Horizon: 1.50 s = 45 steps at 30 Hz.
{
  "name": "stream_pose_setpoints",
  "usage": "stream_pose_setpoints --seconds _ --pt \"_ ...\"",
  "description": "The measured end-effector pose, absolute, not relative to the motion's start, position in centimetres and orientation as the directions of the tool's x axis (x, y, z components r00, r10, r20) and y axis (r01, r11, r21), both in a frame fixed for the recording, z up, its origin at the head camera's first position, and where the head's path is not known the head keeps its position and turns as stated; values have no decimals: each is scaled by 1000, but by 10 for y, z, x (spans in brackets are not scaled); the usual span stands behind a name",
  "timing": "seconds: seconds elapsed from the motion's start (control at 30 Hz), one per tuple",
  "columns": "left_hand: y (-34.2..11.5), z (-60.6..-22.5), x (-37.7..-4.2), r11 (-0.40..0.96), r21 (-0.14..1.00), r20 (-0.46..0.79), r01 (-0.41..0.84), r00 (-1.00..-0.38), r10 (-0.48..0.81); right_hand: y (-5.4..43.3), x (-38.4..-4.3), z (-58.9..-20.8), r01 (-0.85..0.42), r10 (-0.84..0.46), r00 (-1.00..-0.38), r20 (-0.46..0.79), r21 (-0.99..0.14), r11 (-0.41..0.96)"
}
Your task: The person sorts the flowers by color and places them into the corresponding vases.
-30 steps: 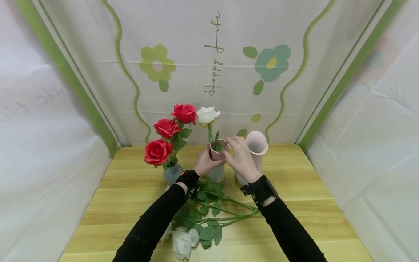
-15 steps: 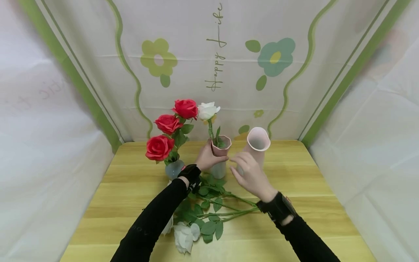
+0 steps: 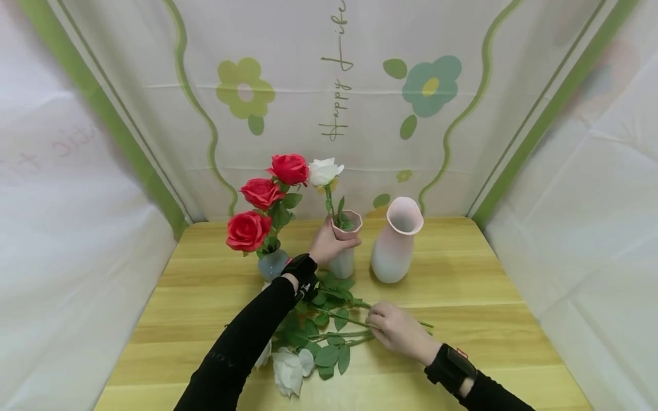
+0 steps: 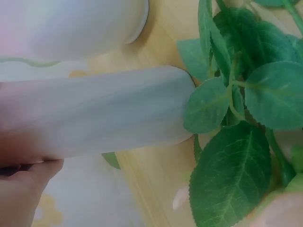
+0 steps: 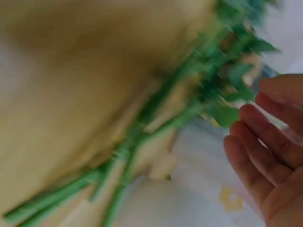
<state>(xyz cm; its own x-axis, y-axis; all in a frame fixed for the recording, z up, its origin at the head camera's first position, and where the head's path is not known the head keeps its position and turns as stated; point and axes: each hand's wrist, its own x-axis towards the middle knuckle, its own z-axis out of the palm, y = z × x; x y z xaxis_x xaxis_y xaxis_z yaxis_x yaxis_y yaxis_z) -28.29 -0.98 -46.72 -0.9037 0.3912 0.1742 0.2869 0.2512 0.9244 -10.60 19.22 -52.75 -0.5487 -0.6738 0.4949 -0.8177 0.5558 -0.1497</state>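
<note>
My left hand (image 3: 329, 244) grips a slender pink-and-white vase (image 3: 342, 265) near its pink rim. In the left wrist view, only part of that hand (image 4: 31, 189) shows beside the vase wall. One white rose (image 3: 325, 172) stands in the vase, leaning left. Over the green stems (image 5: 125, 158) lying on the table is my right hand (image 3: 400, 332), overlapping them in the head view. Its fingers are loosely bent with nothing between them in the right wrist view. White rose heads (image 3: 289, 371) lie at the near left end of those stems, partly hidden by the left sleeve.
A wider pink-and-white vase (image 3: 393, 260) stands to the right of the gripped one. Left of it, a blue-grey vase (image 3: 272, 265) holds red roses (image 3: 249, 232). The wooden table (image 3: 478, 319) has fabric walls at the back and both sides.
My right hand has left the slender vase's rim and come down and nearer, to the lying stems. The left hand keeps its hold on the vase.
</note>
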Motion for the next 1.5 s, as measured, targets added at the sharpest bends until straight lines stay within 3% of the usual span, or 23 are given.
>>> stream_pose_setpoints --seconds 0.33,0.47,0.7,1.1,1.27,1.5 --pt "-10 -462 -286 253 927 156 276 -899 409 193 -102 -547 -864 -803 -495 333 -90 495" --pt "-9 -462 -286 255 927 154 275 -899 411 189 -101 -550 -859 -821 -481 306 23 512" --pt "-10 -463 -284 254 924 166 287 -898 408 179 -97 -553 -792 -792 -529 305 159 590" --pt "-8 -468 -278 275 917 163 288 -902 399 150 -96 -547 -717 -834 -523 175 438 542" --pt "-8 -467 -277 279 920 152 275 -907 392 143 -95 -545 -712 -855 -486 182 484 508" --pt "-9 -463 -275 296 920 132 258 -913 386 141 -95 -548 -700 -848 -502 171 495 515"
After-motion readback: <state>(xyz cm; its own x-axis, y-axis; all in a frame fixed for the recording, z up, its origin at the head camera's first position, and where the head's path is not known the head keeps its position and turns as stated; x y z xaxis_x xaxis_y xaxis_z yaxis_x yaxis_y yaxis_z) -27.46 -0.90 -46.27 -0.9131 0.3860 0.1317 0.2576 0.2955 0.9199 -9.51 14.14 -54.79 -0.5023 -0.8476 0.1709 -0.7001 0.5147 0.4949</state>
